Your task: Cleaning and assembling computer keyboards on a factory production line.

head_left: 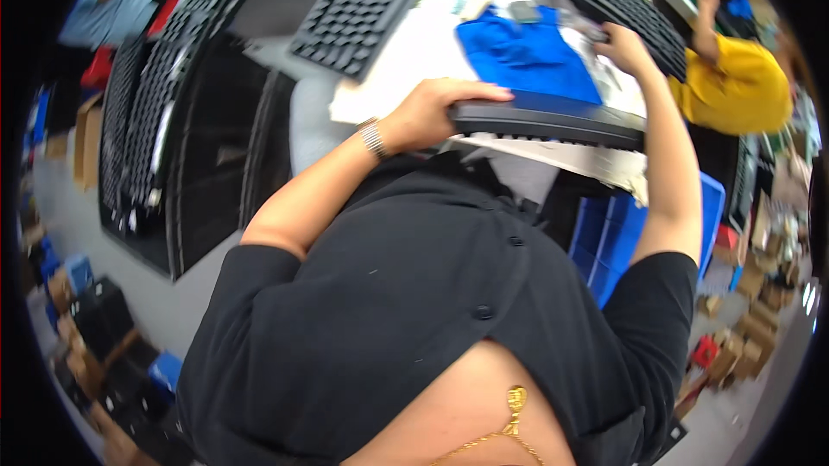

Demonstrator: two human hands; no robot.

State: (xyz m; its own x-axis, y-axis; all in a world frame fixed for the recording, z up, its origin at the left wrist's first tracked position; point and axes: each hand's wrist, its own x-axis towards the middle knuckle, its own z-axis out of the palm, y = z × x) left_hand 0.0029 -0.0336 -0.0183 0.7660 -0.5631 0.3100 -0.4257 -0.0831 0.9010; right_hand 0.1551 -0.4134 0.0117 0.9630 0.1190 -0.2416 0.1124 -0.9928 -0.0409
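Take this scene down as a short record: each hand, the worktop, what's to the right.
Left hand: grips one end of a black panel
Right hand: reaches beyond the panel; its grip is unclear
White worktop: crumpled blue sheet, dark gridded panels
To the right: blue crate, person in yellow

Black panel (553,122) barring the front, passage over white tabletop (420,56) between gridded tray (370,8) and blue cloth (528,58)

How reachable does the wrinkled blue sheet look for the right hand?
Probably yes: the right hand is beside the blue sheet, and the black tray sits nearer the body, not between them; whether the hand is free is unclear.
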